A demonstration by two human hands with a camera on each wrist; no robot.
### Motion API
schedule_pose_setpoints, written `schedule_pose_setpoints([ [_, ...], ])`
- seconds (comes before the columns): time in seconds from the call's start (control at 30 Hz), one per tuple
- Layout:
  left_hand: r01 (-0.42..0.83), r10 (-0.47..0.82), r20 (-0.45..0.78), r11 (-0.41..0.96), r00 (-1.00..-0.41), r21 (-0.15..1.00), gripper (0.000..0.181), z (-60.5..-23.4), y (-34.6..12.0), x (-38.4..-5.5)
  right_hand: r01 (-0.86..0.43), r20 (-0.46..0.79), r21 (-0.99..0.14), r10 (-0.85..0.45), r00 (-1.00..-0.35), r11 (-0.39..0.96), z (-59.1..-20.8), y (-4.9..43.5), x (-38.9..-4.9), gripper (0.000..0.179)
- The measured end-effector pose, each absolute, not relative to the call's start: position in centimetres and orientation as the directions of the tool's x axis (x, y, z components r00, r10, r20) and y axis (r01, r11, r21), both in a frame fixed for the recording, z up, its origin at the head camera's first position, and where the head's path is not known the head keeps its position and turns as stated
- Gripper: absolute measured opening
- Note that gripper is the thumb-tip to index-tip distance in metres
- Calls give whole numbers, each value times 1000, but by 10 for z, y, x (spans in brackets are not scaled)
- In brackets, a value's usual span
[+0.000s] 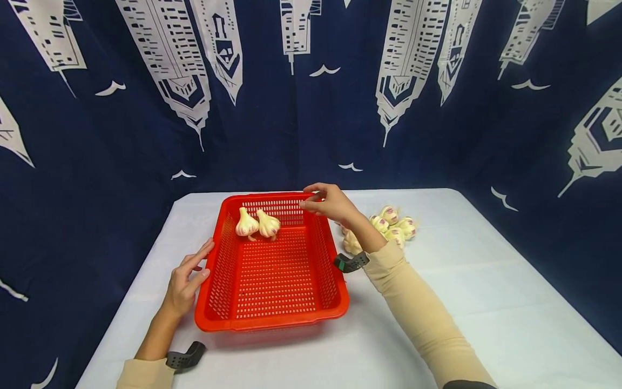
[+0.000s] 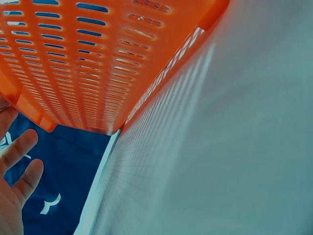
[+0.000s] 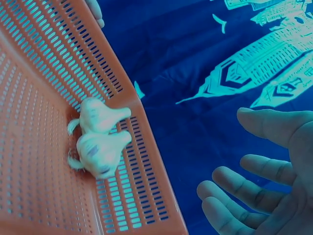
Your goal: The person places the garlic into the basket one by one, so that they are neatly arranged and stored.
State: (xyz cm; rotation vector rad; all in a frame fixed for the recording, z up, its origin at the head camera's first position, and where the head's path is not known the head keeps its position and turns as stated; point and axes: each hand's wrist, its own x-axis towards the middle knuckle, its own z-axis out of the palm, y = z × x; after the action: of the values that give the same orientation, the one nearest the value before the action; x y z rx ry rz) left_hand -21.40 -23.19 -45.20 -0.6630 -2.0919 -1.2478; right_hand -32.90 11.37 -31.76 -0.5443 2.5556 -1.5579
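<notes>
A red perforated plastic basket (image 1: pixel 272 323) sits on the table, with two garlic bulbs (image 1: pixel 247 222) side by side at its far left end. My left hand (image 1: pixel 182 285) rests its fingertips against the basket's left rim, fingers fairly straight. Over the far right corner of the basket hovers my right hand (image 1: pixel 331 204), its fingers loosely bent and nothing between them. In the right wrist view that hand (image 3: pixel 259 181) is spread beside the basket wall, and both bulbs (image 3: pixel 100 152) lean against the end wall. A pile of garlic bulbs (image 1: pixel 396 229) lies right of the basket, partly hidden by my right forearm.
A white cloth (image 1: pixel 466 281) covers the table. Behind it and along both sides hangs a dark blue curtain (image 1: pixel 301 124) printed with white buildings and birds. Each wrist wears a dark band (image 1: pixel 187 356).
</notes>
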Motion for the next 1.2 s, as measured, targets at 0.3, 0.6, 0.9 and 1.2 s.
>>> schedule_pose_setpoints([
  [0.3, 657, 124, 684, 445, -718, 609, 51, -452, -234, -214, -250, 115, -876, -326, -938, 412, -322, 132, -326, 46],
  [0.6, 665, 118, 693, 433, -711, 609, 52, -451, -233, -214, -261, 135, -865, -302, -944, 429, -332, 152, -329, 48],
  [0.9, 663, 94, 697, 420, -711, 620, 53, -452, -233, -214, -267, 150, -847, -276, -949, 460, -341, 168, -332, 46],
  [1.2, 653, 87, 690, 425, -718, 626, 54, -453, -232, -213, -222, 113, -845, -245, -963, 486, -352, 185, -334, 44],
])
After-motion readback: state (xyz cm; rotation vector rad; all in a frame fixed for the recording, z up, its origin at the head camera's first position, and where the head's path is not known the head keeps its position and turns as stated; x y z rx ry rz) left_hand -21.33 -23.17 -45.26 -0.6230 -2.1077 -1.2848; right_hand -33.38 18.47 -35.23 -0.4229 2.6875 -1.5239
